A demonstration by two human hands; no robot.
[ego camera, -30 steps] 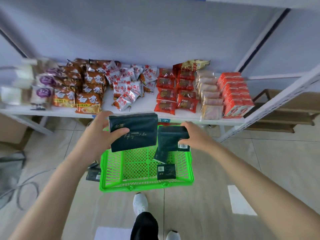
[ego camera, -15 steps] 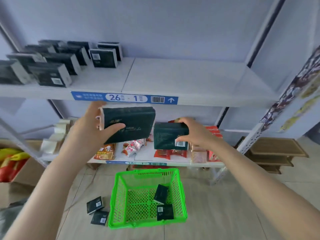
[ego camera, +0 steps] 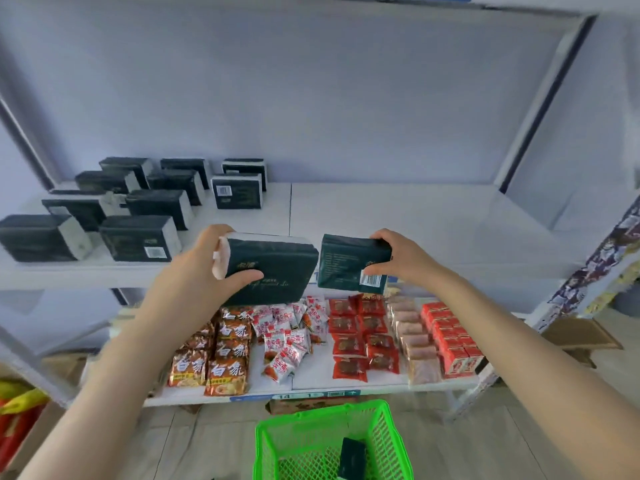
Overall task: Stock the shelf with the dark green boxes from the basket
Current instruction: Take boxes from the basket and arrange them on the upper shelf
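Observation:
My left hand (ego camera: 204, 268) grips a large dark green box (ego camera: 277, 268) by its left end, level with the front edge of the upper white shelf (ego camera: 398, 220). Just to its right, my right hand (ego camera: 398, 256) holds a smaller dark green box (ego camera: 346, 268) with a barcode at its lower corner. Several dark green boxes (ego camera: 138, 237) stand in rows on the left part of that shelf. The bright green basket (ego camera: 391, 434) sits on the floor below, with one dark box (ego camera: 351, 459) visible inside.
The lower shelf (ego camera: 311, 372) carries rows of snack packets (ego camera: 221, 355) and red cartons (ego camera: 450, 337). White shelf uprights (ego camera: 540, 98) slant at the right. The right half of the upper shelf is bare. A wooden stand (ego camera: 581, 337) lies at far right.
Both hands have lifted their boxes from above the basket up to the upper shelf's front edge, and my view has tilted upward with them.

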